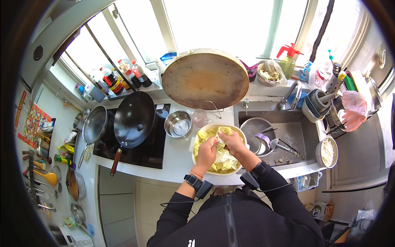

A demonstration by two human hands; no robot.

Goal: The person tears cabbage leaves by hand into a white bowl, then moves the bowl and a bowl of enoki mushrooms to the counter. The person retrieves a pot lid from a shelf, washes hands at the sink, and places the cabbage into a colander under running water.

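A cream-coloured plastic basin (193, 147) stands on the white counter in front of me, filled with torn cabbage leaves (225, 162). Above its middle, my left hand (208, 152) and my right hand (233, 142) meet, both gripping one pale cabbage piece (219, 139). The fingers of my right hand curl over the piece's upper side, where yellow-green leaf shows. My left fingertips pinch it from the left. Part of the piece is hidden by my fingers.
Left of the basin are a steel pot (178, 124) and a black wok (135, 119) on the cooktop. The sink (296, 129) at right holds a steel bowl (259, 120) with utensils. Behind leans a large round board (205, 78). A bowl of pale strips (327, 152) sits at the sink's right edge.
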